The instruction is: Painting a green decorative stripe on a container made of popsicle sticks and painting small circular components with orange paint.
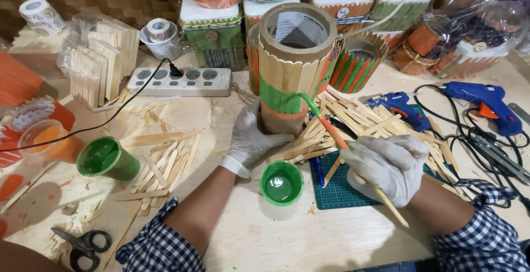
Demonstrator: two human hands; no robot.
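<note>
While the left hand (251, 139), gloved white, wraps closed round the base of the cardboard tube (292, 67), the tube stands upright mid-table, clad w/ craft sticks, lower part painted green over an orange band. Right hand (389, 167), also gloved, fingers shut on a paintbrush (331, 128); green bristle tip touching the tube's painted side. Small cup of green paint (281, 182) just in front of tube, btwn the two hands. Second green cup (106, 159) well left of tube. Loose sticks (353, 120) heaped right of tube, over a green cutting mat (337, 192). Two blue glue guns (480, 103) farther right. Power strip (179, 81) behind-left of tube. Scissors (83, 244) far front-left.
</note>
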